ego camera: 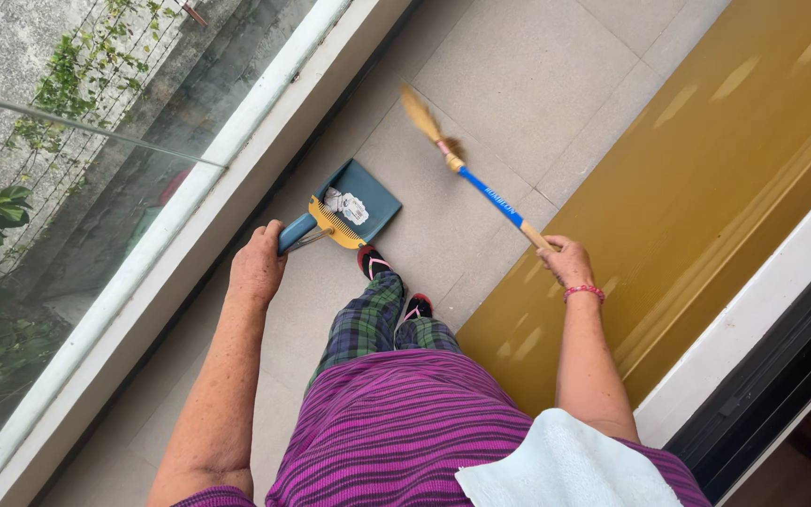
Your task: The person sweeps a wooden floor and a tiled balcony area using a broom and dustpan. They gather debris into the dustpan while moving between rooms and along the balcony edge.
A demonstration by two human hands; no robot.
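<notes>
Left hand grips the dustpan handle, pan resting on the tiles ahead of the fingers. Right hand is closed round the broom, bristles angled up-left.

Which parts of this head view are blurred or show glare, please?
Head view: the broom bristles are smeared by motion blur; the dustpan and both hands look sharp; pale reflections streak the yellow panel; the glass railing reflects faintly.

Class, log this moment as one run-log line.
left hand: grips blue plastic dustpan handle | right hand: grips wooden-handled straw broom | pan: on grey tiled floor, tilted | bristles: blurred
</notes>
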